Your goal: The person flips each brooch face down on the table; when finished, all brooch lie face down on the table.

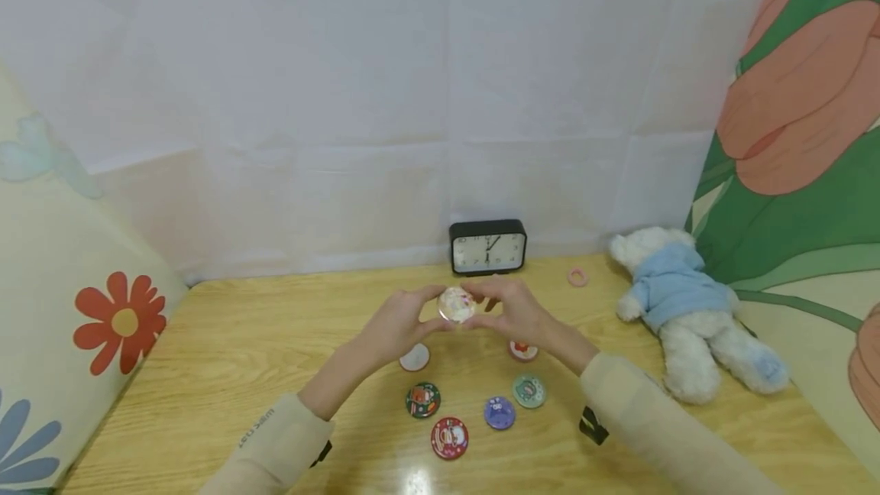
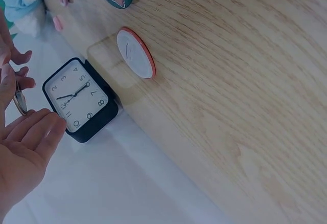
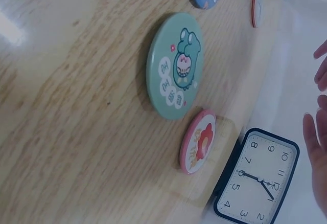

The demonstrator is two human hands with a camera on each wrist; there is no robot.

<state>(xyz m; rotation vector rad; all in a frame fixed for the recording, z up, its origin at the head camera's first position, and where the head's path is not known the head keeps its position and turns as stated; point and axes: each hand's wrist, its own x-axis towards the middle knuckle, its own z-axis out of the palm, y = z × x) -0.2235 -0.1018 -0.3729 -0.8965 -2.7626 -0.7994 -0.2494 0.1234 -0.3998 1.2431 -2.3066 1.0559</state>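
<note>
Up in front of the clock, a shiny round badge (image 1: 457, 305) is pinched at its edges by both hands. My left hand (image 1: 399, 321) has its thumb and fingers on the left rim, and my right hand (image 1: 517, 310) grips the opposite rim. Seen nearly edge-on in the left wrist view, the badge (image 2: 20, 101) sits between the fingers. Below the hands, several badges lie on the table: a white-faced one (image 1: 415, 357), a dark green one (image 1: 422, 399), a red one (image 1: 450, 438), a purple one (image 1: 499, 412), a light green one (image 3: 175, 66) and a pink-rimmed flower one (image 3: 199, 142).
A black-framed clock (image 1: 488, 247) stands at the table's back edge against a white cloth (image 1: 330, 98). To its right lies a small pink ring (image 1: 577, 276). A white teddy bear in a blue top (image 1: 677, 289) lies on the right of the wooden table (image 1: 227, 373).
</note>
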